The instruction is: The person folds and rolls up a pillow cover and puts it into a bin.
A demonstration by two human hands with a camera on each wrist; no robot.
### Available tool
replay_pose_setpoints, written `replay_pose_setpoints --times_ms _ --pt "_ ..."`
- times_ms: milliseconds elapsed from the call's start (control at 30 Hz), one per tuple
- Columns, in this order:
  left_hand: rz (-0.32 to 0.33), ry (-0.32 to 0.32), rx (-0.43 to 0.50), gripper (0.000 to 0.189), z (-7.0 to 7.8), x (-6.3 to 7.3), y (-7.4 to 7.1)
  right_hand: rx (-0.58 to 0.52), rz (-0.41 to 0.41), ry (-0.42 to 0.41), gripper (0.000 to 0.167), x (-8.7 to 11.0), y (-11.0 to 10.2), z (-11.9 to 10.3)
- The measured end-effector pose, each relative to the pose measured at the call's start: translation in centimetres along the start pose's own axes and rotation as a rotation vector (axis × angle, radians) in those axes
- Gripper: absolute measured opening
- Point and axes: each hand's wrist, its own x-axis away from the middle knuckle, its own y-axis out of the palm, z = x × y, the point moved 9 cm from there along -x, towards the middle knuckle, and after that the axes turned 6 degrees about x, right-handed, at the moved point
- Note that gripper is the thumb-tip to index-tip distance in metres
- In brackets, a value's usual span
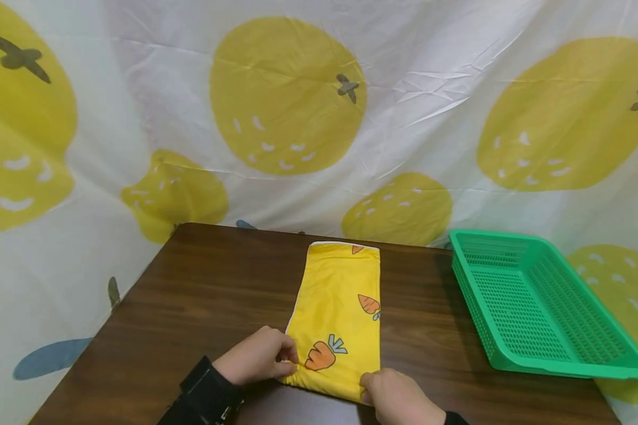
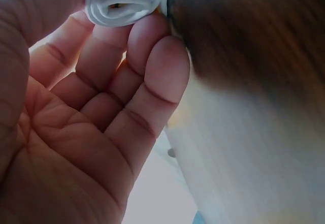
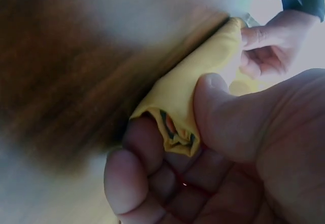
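A yellow cloth with a carrot print (image 1: 337, 295) lies lengthwise on the table, its near end rolled up. My left hand (image 1: 263, 357) pinches the left end of that roll between thumb and fingers. In the left wrist view the rolled end (image 2: 124, 19) shows as a tight white spiral held at the fingertips. At the right end, my right hand (image 1: 401, 400) grips the roll with the thumb on top. The right wrist view shows the yellow roll (image 3: 195, 76) stretching between both hands, its folded layers visible at the near end.
A green plastic basket (image 1: 531, 307) stands on the right side of the dark wooden table (image 1: 207, 283). Behind the table hangs a white curtain (image 1: 404, 136) with a yellow lemon print. A black cuff (image 1: 210, 389) covers the left wrist.
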Motion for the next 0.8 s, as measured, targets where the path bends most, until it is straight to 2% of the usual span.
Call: replay_pose_setpoints --times_ms 200,367,500,567,800 --pt "0.006 0.015 0.005 0.008 0.5 0.2 -0.3 -0.050 -0.012 -0.005 0.026 -0.4 0.1 0.7" --pt "0.009 0.018 0.002 0.008 0.4 0.2 -0.3 -0.165 -0.059 0.111 0.019 -0.3 -0.8 0.9" --pt "0.011 0.012 -0.002 0.007 0.4 0.3 -0.3 -0.225 -0.068 0.144 0.019 -0.8 -0.7 1.8" --pt "0.010 0.009 0.002 0.007 0.4 0.3 -0.3 -0.213 -0.060 0.128 0.022 -1.2 -0.1 2.5" --pt "0.006 -0.002 0.006 0.007 0.1 0.4 -0.2 -0.174 -0.088 0.178 0.038 -3.1 4.5 7.0"
